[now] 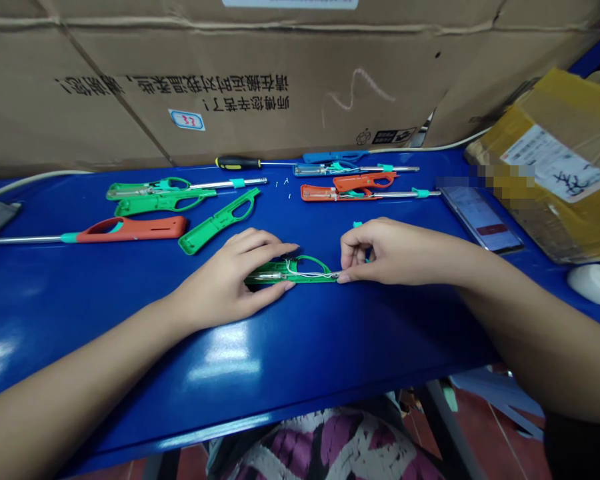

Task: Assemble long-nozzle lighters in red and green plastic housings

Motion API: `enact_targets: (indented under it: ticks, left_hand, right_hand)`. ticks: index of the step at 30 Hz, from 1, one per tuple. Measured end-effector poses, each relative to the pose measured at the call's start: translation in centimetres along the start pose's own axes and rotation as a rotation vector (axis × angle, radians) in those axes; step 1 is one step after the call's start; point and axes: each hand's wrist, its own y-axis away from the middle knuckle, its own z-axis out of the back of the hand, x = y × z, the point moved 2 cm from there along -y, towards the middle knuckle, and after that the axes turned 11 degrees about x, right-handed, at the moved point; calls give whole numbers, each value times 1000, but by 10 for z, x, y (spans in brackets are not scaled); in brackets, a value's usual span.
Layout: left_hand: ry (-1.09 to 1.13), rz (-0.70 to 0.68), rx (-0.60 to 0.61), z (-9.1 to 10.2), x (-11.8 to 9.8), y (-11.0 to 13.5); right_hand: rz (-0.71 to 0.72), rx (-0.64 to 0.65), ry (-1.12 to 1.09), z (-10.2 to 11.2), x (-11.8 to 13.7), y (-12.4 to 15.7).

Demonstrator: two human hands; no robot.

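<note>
On the blue table [130, 313] lies an opened green lighter shell [300, 272] with white wires across its inside. My left hand [240, 280] rests over its left end, thumb and fingers pressed on it. My right hand [385, 252] is curled in a pinch at the shell's right end, fingertips on the metal tip and wire. A small teal part [357, 225] peeks out just above that hand.
Several green, orange and blue long-nosed lighters and half shells lie at the back, such as a green shell [220, 220] and an orange lighter [130, 229]. A screwdriver [240, 162], a phone [480, 217], cardboard boxes [555, 167] and a white object [595, 281] stand around.
</note>
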Motion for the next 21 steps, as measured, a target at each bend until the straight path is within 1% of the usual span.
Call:
enact_targets:
  ticks: [5,12,17,21]
  left_hand:
    - [82,18,7,-1,2,0]
    - [117,18,-1,-1,3,-2]
    - [138,12,1,-1,2,-2]
    - [141,18,5,-1,3,-2]
  right_hand:
    - [4,-74,30,-2,1,-1]
    - [44,-116,25,-2,-1,-3]
    - [2,-82,-17,-1,-4,-3]
    - [14,-54,-37,2,-6,-3]
